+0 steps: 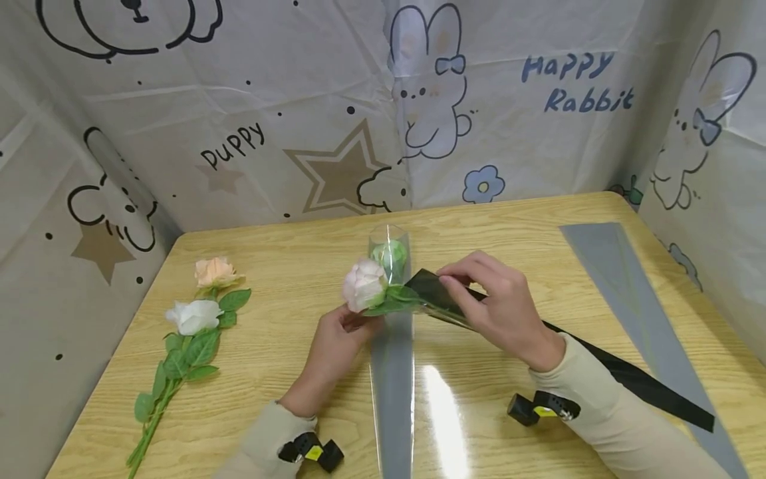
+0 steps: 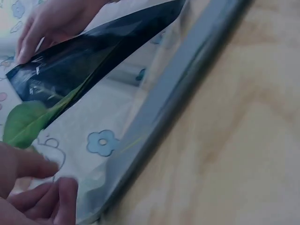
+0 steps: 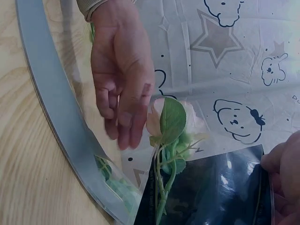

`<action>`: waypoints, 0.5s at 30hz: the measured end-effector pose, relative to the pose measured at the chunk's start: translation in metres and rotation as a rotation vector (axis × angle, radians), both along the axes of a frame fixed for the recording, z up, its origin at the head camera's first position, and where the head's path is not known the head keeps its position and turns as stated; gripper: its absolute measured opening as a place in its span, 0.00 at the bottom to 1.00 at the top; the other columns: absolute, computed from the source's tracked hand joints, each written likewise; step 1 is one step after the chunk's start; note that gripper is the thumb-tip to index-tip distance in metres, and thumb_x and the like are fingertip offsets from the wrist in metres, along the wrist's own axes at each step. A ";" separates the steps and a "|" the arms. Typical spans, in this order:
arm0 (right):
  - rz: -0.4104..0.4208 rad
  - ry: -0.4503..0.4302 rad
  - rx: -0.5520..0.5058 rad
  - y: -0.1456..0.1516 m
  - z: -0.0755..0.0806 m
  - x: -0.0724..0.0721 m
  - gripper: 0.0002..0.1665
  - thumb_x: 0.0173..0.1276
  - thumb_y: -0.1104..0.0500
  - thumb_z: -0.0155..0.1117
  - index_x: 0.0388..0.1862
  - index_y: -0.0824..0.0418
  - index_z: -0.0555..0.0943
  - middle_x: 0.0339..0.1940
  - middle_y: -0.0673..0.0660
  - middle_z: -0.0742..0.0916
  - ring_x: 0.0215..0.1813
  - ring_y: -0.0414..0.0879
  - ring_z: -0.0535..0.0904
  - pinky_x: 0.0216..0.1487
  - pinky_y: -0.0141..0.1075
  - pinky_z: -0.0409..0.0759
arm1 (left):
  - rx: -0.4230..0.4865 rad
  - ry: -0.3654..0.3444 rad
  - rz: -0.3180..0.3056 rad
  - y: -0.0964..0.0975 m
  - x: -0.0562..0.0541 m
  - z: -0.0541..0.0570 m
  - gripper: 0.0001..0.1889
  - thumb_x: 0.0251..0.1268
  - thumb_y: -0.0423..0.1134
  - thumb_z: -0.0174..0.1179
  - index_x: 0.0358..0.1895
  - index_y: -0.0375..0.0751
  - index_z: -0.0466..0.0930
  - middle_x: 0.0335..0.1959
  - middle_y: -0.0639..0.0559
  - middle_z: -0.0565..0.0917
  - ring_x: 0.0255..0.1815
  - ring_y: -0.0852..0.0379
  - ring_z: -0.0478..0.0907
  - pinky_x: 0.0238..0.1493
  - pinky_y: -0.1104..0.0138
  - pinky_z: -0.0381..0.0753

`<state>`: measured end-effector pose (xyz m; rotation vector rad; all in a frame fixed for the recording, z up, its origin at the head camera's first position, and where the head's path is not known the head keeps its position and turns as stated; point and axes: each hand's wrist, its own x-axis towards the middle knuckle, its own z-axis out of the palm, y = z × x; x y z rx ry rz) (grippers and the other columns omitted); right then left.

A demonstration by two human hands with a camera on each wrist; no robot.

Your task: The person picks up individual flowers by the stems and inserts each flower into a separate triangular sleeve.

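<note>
My right hand pinches the top edge of a long black flower sleeve between thumb and fingers. A pale pink rose sticks out of the sleeve's mouth, its stem running down inside and a green leaf at the opening. Right beside the bloom is my left hand; in the right wrist view its fingers hang loosely, with nothing between them. Under the rose lies a clear-fronted grey sleeve with a green flower in its top.
At the left of the wooden table lie a peach rose and a white rose with leafy stems. Another grey sleeve lies along the right side. A printed cloth hangs behind and at both sides.
</note>
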<state>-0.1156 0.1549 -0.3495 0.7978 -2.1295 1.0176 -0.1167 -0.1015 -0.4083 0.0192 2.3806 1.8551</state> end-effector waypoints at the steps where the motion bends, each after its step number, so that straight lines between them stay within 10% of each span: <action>1: -0.004 0.012 0.004 0.000 0.000 -0.001 0.03 0.70 0.66 0.69 0.39 0.62 0.89 0.36 0.53 0.90 0.35 0.40 0.84 0.40 0.22 0.82 | 0.010 0.006 0.044 -0.002 -0.002 0.002 0.19 0.69 0.30 0.63 0.61 0.30 0.81 0.56 0.34 0.87 0.56 0.48 0.87 0.56 0.64 0.88; 8: -0.001 0.041 0.021 0.000 0.001 -0.002 0.07 0.65 0.70 0.72 0.40 0.62 0.88 0.35 0.54 0.89 0.32 0.38 0.82 0.34 0.23 0.81 | 0.102 0.094 0.216 -0.016 -0.004 0.021 0.18 0.76 0.29 0.55 0.64 0.40 0.80 0.62 0.43 0.84 0.57 0.62 0.83 0.53 0.81 0.83; 15: 0.010 0.036 0.049 -0.002 -0.003 -0.002 0.06 0.65 0.71 0.72 0.38 0.62 0.88 0.35 0.53 0.89 0.31 0.37 0.80 0.31 0.22 0.77 | 0.095 0.132 0.170 -0.019 0.000 0.029 0.22 0.77 0.31 0.56 0.72 0.42 0.74 0.70 0.47 0.81 0.72 0.53 0.78 0.60 0.84 0.79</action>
